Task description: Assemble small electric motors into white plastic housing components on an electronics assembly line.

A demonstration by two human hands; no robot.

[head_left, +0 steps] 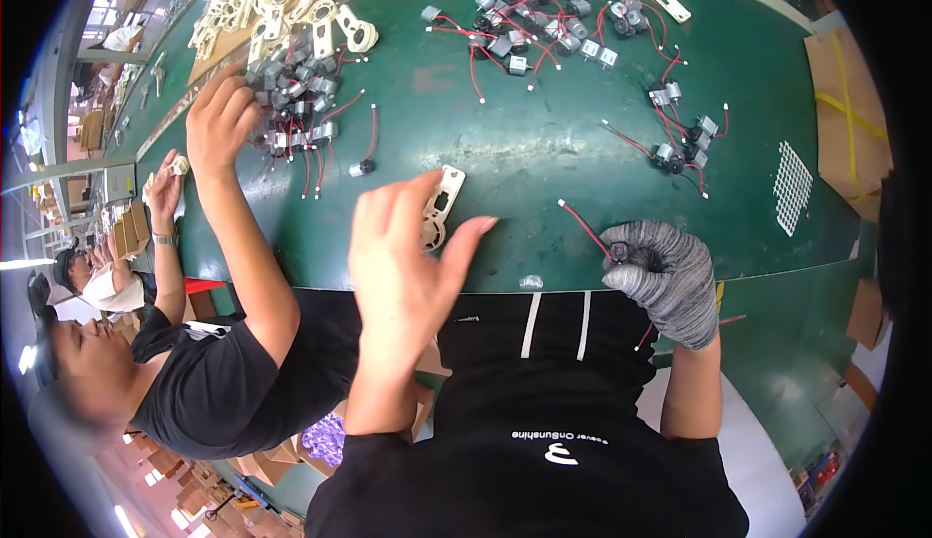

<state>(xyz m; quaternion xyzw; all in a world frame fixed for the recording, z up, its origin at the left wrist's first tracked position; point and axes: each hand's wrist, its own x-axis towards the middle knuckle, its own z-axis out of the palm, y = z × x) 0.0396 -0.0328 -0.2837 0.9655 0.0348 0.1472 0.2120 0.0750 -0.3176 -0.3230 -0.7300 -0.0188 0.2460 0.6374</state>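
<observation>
My bare left hand point(400, 261) hovers with its thumb stretched away from its fingers. Under and beside its fingertips lies a cream plastic bracket point(448, 190), partly hidden by the hand; it does not look gripped. On my right hand point(677, 284) is a grey knitted glove. Its fingers curl around a small dark motor point(618, 252) near the table's front edge, and a red wire with a white plug sticks out from it. Another motor point(362, 167) with a wire rests on the green table point(524, 218), beyond my left hand.
Small motors with red wires are heaped at the far middle point(544, 18) and far left point(296, 91), with a smaller group point(684, 140) at right. Cream brackets point(262, 14) pile up at the far left. A co-worker's arm point(238, 237) reaches in from the left. White mesh point(792, 188) lies at right.
</observation>
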